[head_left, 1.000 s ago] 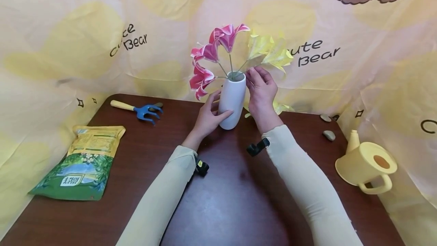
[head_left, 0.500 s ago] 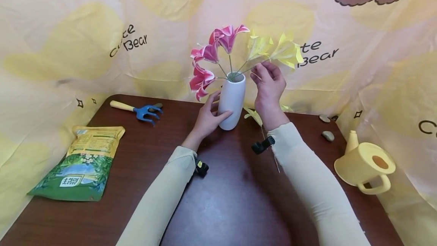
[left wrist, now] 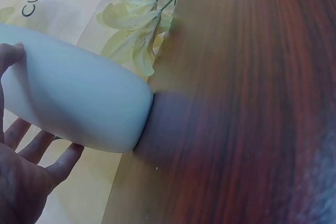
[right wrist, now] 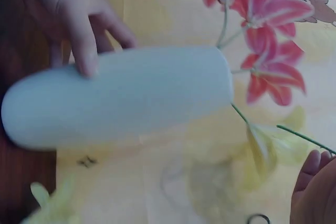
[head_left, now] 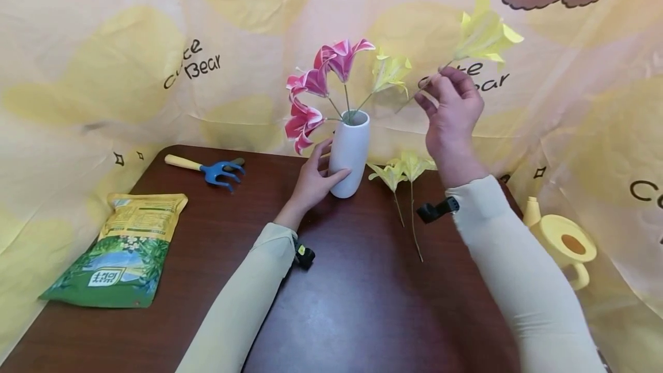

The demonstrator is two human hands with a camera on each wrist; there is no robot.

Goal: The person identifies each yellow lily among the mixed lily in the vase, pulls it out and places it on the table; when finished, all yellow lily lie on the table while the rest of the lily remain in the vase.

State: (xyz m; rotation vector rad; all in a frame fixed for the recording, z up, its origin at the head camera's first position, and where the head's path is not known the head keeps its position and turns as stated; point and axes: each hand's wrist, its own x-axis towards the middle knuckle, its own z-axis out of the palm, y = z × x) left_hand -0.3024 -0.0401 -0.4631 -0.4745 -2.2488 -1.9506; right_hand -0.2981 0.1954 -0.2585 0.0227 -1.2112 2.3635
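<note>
My left hand grips the white vase, thumb across its front and fingers behind, as the left wrist view also shows. The vase stands upright on the table. Out of its mouth lean several pink lilies to the left and one yellow lily to the right. Up and to the right of the vase, my right hand pinches another yellow lily by its stem. That stem's lower end points down-left, apart from the vase's mouth. Two more yellow lilies lie on the table right of the vase.
A blue garden fork with a cream handle lies at the back left, near a stone. In front of it is a green and yellow bag. On the right stands a yellow watering can, partly behind my right sleeve.
My right hand has drawn one yellow lily out of the vase and carried it up and to the right. The two lilies on the table now show fully. My left hand stays on the vase.
</note>
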